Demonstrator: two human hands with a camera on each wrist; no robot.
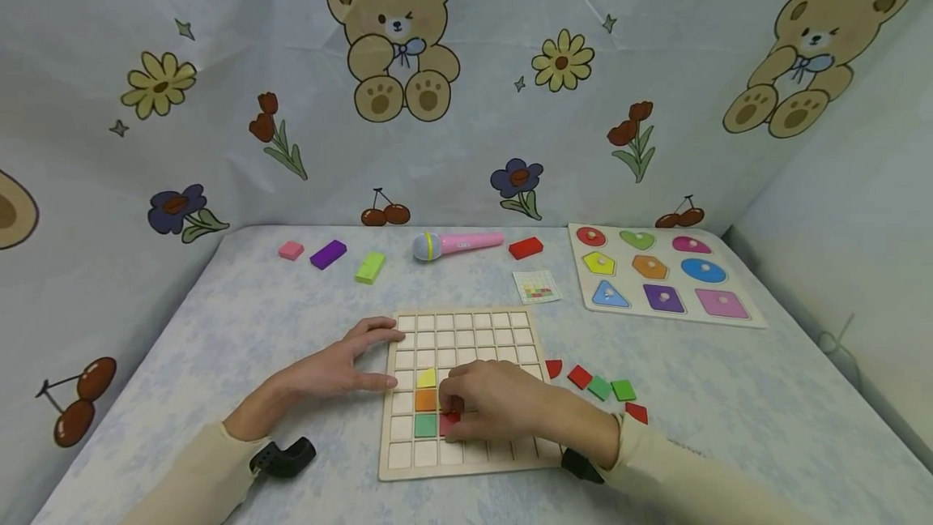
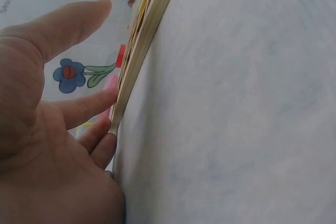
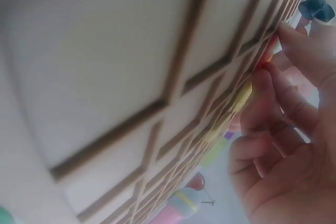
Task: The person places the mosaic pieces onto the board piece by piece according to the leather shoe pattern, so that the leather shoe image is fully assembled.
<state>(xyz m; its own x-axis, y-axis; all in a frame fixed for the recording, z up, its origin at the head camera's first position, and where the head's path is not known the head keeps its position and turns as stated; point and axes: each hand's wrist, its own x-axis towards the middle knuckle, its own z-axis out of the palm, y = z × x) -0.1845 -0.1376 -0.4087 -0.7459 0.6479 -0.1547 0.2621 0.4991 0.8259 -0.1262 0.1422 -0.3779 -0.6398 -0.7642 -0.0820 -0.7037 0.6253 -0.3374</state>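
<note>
Fingers of my right hand [image 1: 496, 405] pinch a red tile [image 1: 448, 421] on the grid board [image 1: 466, 330], my left hand [image 1: 342, 363] spread flat against its edge.

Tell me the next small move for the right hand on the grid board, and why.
Probably press the red tile flat into its cell. The right hand pinches it beside the green tile, and the left hand already steadies the grid board at its edge.

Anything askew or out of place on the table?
Nothing damaged or spilled. The grid board sits slightly skewed to the table edge, the left hand flat against its side. The right hand presses a red tile into a cell. Loose tiles lie scattered beside it.
</note>
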